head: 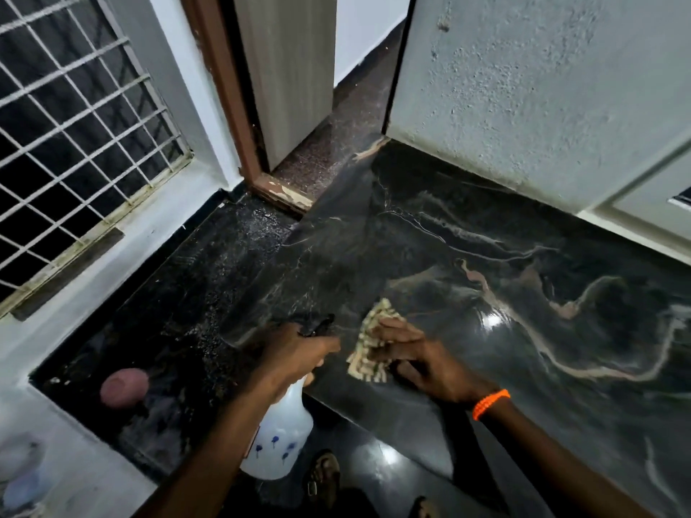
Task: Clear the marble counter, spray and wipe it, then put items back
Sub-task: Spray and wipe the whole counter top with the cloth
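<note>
Counter: I see the dark marble counter (486, 256) with pale veins filling the right and centre; I take it as my landmark.
Counter edges: its near edge runs diagonally from beside the spray bottle toward the lower right; its far side meets a rough grey wall (523, 87); its left edge borders a lower black ledge (179, 300).
Open room: the counter surface beyond and to the right of the hands lies bare, up to the wall.
Ledge: speckled with droplets, left of the counter, under a barred window (74, 125).
Doorway: a brown door frame (232, 106) stands at the counter's far left corner.
Left hand: my left hand (299, 353) grips the neck of a white spray bottle (278, 435), fingers curled round the black trigger head, just off the counter's near-left edge.
Right hand: my right hand (418, 357) presses a beige ribbed cloth (370, 342) flat on the counter near that same edge, fingers bent over it; an orange wristband (490, 403) sits on the wrist.
Pink object: a blurred round pink object (123, 386) rests on the ledge, well left of the counter.
Floor: sandalled feet (323, 476) show below the counter's near edge.
</note>
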